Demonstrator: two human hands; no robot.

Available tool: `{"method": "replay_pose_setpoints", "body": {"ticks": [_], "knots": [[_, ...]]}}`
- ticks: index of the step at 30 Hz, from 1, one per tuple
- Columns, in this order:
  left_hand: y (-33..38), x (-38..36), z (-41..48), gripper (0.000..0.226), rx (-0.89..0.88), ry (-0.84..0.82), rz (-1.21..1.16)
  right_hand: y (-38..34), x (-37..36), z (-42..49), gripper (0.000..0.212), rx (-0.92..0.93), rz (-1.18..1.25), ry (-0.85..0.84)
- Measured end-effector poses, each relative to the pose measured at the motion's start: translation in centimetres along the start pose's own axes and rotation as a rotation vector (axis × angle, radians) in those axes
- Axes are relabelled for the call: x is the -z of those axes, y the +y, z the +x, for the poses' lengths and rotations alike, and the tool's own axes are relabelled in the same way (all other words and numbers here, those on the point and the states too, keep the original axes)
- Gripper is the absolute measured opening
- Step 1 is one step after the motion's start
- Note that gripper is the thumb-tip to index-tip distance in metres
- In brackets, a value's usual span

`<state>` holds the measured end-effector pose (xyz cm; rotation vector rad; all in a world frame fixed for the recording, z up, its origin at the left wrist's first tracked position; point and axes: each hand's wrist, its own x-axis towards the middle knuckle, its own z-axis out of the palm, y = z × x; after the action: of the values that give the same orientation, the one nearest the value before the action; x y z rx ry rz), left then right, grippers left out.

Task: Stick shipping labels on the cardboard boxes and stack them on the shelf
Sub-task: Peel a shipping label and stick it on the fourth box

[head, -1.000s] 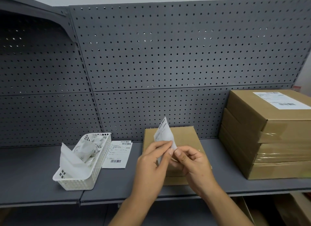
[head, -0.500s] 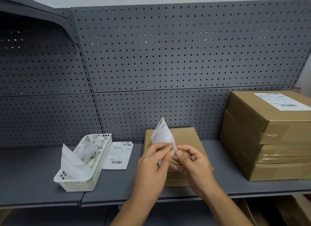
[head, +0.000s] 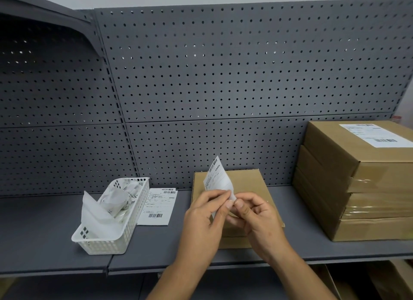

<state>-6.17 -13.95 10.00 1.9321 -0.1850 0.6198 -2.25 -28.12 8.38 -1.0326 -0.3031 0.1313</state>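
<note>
On the shelf (head: pixel 44 232), a labelled stack (head: pixel 357 188) sits at 3 o'clock and a bare box (head: pixel 245 183) at centre. Above it, the left hand (head: pixel 201 221) and right hand (head: pixel 257 219) both pinch a label (head: pixel 216 179) at its lower corner, apparently peeling. A hurried pull could tear it or fold glue onto itself.
</note>
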Motion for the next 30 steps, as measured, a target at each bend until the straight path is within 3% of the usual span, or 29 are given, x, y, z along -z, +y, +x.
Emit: {"method": "replay_pose_setpoints", "body": {"ticks": [6, 15, 19, 22, 27, 30], "knots": [[-0.1, 0.09, 0.0, 0.025, -0.002, -0.011, 0.005, 0.02, 0.01, 0.08, 0.021, -0.005, -0.004, 0.022], [-0.14, 0.16, 0.07, 0.025, -0.006, -0.017, 0.019, 0.21, 0.14, 0.29, 0.022, 0.003, -0.029, 0.018], [-0.21, 0.14, 0.04, 0.025, -0.008, -0.02, 0.015, 0.25, 0.22, 0.33, 0.043, 0.008, -0.041, -0.001], [-0.36, 0.12, 0.03, 0.024, -0.008, -0.021, 0.016, 0.37, 0.26, 0.28, 0.034, 0.002, -0.034, 0.006], [-0.49, 0.08, 0.01, 0.025, -0.014, -0.015, 0.057, 0.27, 0.11, 0.15, 0.047, -0.024, -0.022, -0.028], [-0.43, 0.1, -0.01, 0.025, -0.023, -0.018, 0.093, 0.26, 0.08, 0.04, 0.038, -0.044, -0.037, -0.03]]}}
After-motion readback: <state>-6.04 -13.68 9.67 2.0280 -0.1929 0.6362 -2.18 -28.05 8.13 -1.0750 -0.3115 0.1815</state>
